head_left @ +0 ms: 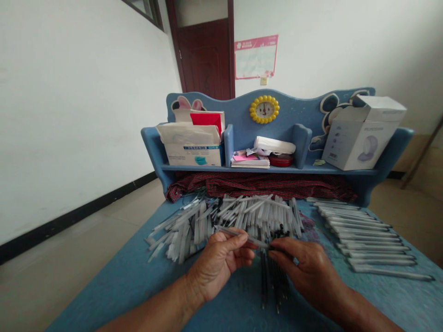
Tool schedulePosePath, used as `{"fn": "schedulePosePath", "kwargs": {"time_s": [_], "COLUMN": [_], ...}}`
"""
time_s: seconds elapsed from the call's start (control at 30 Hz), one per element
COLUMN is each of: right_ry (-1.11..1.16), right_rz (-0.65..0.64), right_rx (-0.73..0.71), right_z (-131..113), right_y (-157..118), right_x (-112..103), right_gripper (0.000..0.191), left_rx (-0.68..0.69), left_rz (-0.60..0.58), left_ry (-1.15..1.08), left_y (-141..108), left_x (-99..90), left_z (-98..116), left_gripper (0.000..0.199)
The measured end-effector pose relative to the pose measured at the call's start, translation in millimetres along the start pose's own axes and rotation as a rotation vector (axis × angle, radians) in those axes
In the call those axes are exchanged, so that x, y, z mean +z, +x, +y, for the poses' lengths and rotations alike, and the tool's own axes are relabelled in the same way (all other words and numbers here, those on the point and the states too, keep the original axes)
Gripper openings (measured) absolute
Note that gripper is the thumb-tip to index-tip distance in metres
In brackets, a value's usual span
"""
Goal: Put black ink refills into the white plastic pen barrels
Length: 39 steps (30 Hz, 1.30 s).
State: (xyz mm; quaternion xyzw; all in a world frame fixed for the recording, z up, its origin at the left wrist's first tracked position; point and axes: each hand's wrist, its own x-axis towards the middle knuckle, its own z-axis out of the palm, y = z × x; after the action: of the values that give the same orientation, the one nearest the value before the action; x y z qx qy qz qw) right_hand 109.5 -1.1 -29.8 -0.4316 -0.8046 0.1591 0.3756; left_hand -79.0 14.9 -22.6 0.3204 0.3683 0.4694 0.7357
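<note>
Between the thumb and fingers of my left hand point(221, 258) is a translucent pen barrel point(256, 241), lying nearly level and slanting slightly down to the right. My right hand point(308, 265), with a ring on one finger, pinches the barrel's right end, where a small dark part shows; its exact kind is hidden by the fingertips. Below and between the hands lies a bunch of thin black pen refills point(275, 281). Just beyond them spreads a heap of loose translucent pen barrels point(259, 212). On the right, pens with dark ends point(374, 249) lie side by side in a row.
A blue shelf point(194, 168) stands along the table's back, holding a mask box point(194, 150), a white box point(360, 138), papers point(251, 161) and a red case point(281, 161). A yellow-rimmed clock point(264, 109) is above. Checked cloth point(256, 184) lies beneath the shelf.
</note>
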Motion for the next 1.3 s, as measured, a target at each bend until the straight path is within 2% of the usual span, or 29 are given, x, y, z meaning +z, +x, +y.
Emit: {"fn": "schedulePosePath", "kwargs": {"time_s": [0.1,0.27,0.4,0.53,0.67,0.73,0.83,0.97,1.1,1.2,1.3], "right_ry": [0.008,0.169,0.166,0.085,0.078,0.097,0.111,0.111,0.102,0.083,0.08], "right_rz": [-0.071,-0.194,-0.165,-0.108,-0.128,-0.15,-0.149,-0.134,-0.166,-0.152,-0.116], "right_rx": [0.057,0.225,0.219,0.155,0.137,0.158,0.177,0.154,0.163,0.181,0.171], "right_z": [0.8,2.7,0.7,0.4,2.7,2.6,1.2,1.1,1.5,0.0,-0.8], "right_y": [0.3,2.6,5.6,4.3,0.6,0.4,1.8,1.8,1.5,2.6,3.9], "right_x": [0.8,-0.9,-6.8,-4.8,-0.7,-1.6,-4.4,-3.4,-2.3,-3.9,-4.0], "right_gripper": [0.025,0.041,0.02,0.009,0.028,0.032,0.015,0.01,0.031,0.015,0.009], "left_rx": [0.002,-0.004,0.021,0.017,0.015,0.016,0.016,0.012,0.014,0.011,0.013], "left_rz": [-0.015,-0.038,-0.01,-0.004,-0.024,-0.023,-0.012,-0.009,-0.012,0.007,0.0], "left_ry": [0.005,0.013,-0.006,0.001,0.013,0.014,0.011,0.011,0.007,0.005,0.014], "left_y": [-0.2,0.4,1.2,0.6,1.3,1.9,1.9,0.5,0.5,1.1,1.5], "left_x": [0.5,-0.2,-1.6,-2.0,-2.4,-2.4,-1.9,-1.0,-0.7,-1.2,-2.5], "left_z": [0.6,1.3,1.2,0.3,-1.0,-1.4,-1.5,-1.3,-1.1,-1.3,-1.8], "left_gripper": [0.011,0.01,0.014,0.014,0.013,0.013,0.013,0.013,0.013,0.013,0.013]}}
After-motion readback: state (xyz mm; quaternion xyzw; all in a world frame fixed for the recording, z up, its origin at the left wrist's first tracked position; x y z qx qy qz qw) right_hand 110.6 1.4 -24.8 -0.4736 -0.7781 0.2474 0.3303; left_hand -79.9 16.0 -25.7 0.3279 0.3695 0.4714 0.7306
